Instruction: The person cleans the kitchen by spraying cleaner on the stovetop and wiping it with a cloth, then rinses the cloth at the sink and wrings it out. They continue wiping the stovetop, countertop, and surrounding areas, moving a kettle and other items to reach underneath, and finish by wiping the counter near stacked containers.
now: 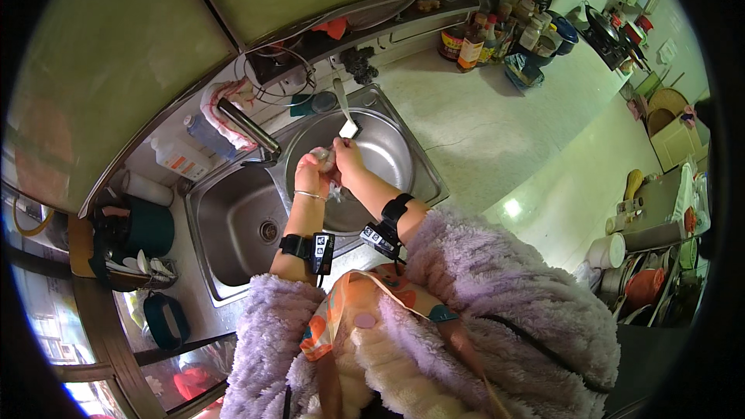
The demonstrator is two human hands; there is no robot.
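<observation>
My left hand (310, 176) and my right hand (348, 158) meet over the near left side of the right-hand steel sink bowl (397, 151). Between them is a small pale, wet-looking item (323, 157); my fingers cover part of it, and its kind cannot be told. My left hand grips it, and the fingertips of my right hand pinch at its edge. Below my hands something whitish hangs or splashes, too blurred to tell. A white-headed scrubbing brush (348, 128) leans at the bowl's back rim, handle pointing away.
The chrome faucet (250, 126) points over the sink divider, beside the rectangular left basin (238, 233). Plastic bottles (180, 158) and a draped towel (218, 110) stand behind it. Sauce bottles (471, 43) and a bag-lined bowl (524, 73) are on the counter, back right. Green cabinets overhang the sink.
</observation>
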